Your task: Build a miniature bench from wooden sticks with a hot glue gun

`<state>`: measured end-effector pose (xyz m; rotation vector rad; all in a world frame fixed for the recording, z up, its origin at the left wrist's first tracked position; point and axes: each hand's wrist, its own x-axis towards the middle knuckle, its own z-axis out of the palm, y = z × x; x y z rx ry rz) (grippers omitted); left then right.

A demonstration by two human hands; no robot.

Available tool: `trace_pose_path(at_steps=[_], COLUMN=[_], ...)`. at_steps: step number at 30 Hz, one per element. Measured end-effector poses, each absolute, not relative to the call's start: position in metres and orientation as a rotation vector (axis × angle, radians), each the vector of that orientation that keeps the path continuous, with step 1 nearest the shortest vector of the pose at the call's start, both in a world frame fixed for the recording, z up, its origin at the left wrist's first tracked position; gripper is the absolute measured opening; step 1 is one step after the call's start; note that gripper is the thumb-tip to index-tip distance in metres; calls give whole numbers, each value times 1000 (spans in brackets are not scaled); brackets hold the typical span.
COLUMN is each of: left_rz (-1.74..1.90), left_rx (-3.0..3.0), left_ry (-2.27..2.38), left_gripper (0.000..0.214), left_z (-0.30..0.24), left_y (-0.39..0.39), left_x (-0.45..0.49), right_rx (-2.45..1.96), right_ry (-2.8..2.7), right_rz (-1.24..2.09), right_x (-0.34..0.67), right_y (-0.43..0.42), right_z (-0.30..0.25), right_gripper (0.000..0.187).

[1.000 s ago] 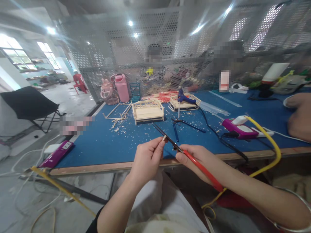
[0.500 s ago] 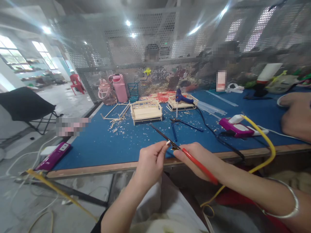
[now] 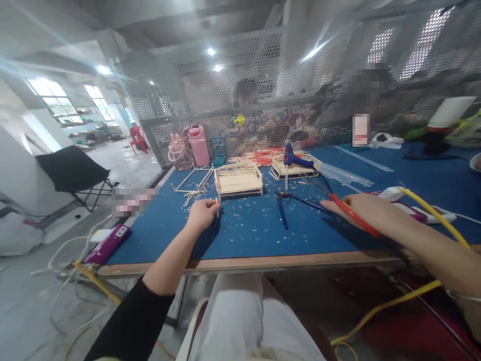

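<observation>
My left hand (image 3: 203, 214) pinches a short pale wooden stick (image 3: 217, 207) just in front of the small wooden bench-like frame (image 3: 239, 181). On the right, my right hand (image 3: 356, 210) is closed around red-handled scissors (image 3: 352, 212), their dark blades pointing away to the upper left. Blue-handled pliers (image 3: 300, 199) lie on the blue table mat (image 3: 248, 235) between my hands. A blue glue gun (image 3: 296, 159) rests by a second wooden frame (image 3: 278, 169). An open frame of thin sticks (image 3: 193, 178) lies at the left.
Clear glue sticks (image 3: 345, 175) lie behind my right hand. A purple power strip (image 3: 108, 243) sits at the left edge, and a yellow cord (image 3: 432, 213) curves at the right. Red and pale sticks (image 3: 259, 156), a pink bottle (image 3: 198, 145) and a mesh panel (image 3: 210, 95) stand behind.
My hands have moved apart. The left went forward and left with the short stick, while the right carried the scissors right, over the table. The view has shifted slightly.
</observation>
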<state>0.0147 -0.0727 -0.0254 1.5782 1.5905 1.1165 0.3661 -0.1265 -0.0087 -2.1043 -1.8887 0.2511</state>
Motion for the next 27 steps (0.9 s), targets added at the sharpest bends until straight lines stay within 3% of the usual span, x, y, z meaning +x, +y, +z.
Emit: trace_pose_path(at_steps=[4, 7, 9, 13, 17, 23, 26, 27], left_rz=[1099, 1119, 1166, 1347, 1550, 1698, 1721, 1719], left_rx=[1503, 1375, 1283, 1136, 1044, 1098, 1107, 1095], left_ry=[1597, 1522, 1429, 1258, 1206, 1185, 1156, 1148], left_gripper=[18, 15, 15, 27, 41, 38, 32, 31], left_z=[-25, -20, -17, -13, -15, -20, -25, -27], left_y=[-59, -63, -71, -91, -112, -128, -130, -130], left_x=[15, 23, 32, 58, 80, 93, 88, 85], right_rx=[-2348, -2258, -2055, -1464, -1364, -1407, -1572, -1678], right_ry=[-1966, -1914, -1799, -1382, -1243, -1291, -1461, -1501], right_rz=[261, 318, 615, 1598, 1922, 1903, 1634, 1373], right_x=[366, 354, 337, 290, 250, 244, 282, 299], right_y=[-111, -116, -128, -158, -178, -185, -170, -163], right_z=[-3, -1, -1, -1, -6, -11, -5, -2], right_gripper=[46, 38, 38, 49, 42, 41, 49, 47])
